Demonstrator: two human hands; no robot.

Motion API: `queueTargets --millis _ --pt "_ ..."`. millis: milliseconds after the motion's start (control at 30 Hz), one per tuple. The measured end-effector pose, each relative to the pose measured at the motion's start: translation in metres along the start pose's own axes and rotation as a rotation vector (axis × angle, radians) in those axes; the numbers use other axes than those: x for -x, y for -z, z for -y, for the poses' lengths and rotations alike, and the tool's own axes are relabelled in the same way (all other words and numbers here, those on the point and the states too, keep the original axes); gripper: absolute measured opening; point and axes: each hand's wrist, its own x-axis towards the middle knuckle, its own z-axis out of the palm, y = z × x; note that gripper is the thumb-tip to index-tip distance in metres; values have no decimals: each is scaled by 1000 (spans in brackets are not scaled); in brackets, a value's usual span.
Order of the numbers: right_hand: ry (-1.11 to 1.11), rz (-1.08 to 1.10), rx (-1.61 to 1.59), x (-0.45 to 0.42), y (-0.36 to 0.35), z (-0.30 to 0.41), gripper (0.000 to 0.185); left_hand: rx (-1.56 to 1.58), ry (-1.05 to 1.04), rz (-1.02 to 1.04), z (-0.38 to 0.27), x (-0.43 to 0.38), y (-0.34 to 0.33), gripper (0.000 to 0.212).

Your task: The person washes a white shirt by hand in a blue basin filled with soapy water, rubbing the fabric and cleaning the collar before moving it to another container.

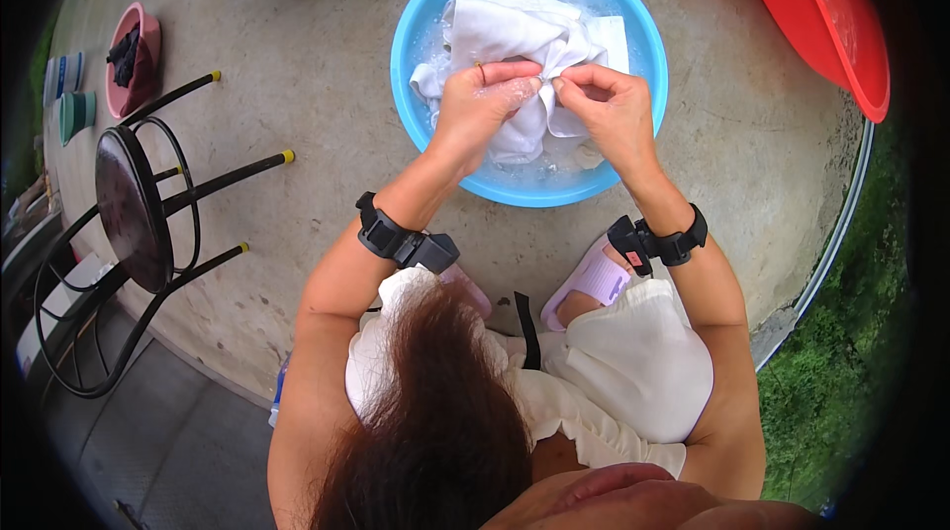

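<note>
A blue plastic basin (406, 114) stands on the concrete floor in front of me, with soapy water (531, 177) in it. White wet cloth (512, 25) lies bunched in the basin, partly above the suds. My left hand (486, 103) pinches a gathered fold of this cloth between thumb and forefinger, with some foam on the thumb. Close beside it, my right hand (612, 99) pinches the same gathered part from the other side. The fingertips of both hands nearly meet over the middle of the basin. What lies under the cloth is hidden.
A black metal chair (133, 207) is at the left. Behind it are a pink basin (152, 36) holding dark cloth (125, 55) and a small green tub (78, 114). A large red basin (809, 10) sits at the upper right. Concrete (334, 84) ends at greenery (831, 374).
</note>
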Motion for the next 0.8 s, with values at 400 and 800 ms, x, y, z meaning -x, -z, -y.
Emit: queueTargets --millis 400,800 --pt "-262 146 -224 -4 11 6 19 -35 -114 142 2 2 -1 35" --pt "-26 249 -495 9 87 47 14 -1004 -870 203 -3 -6 33 21"
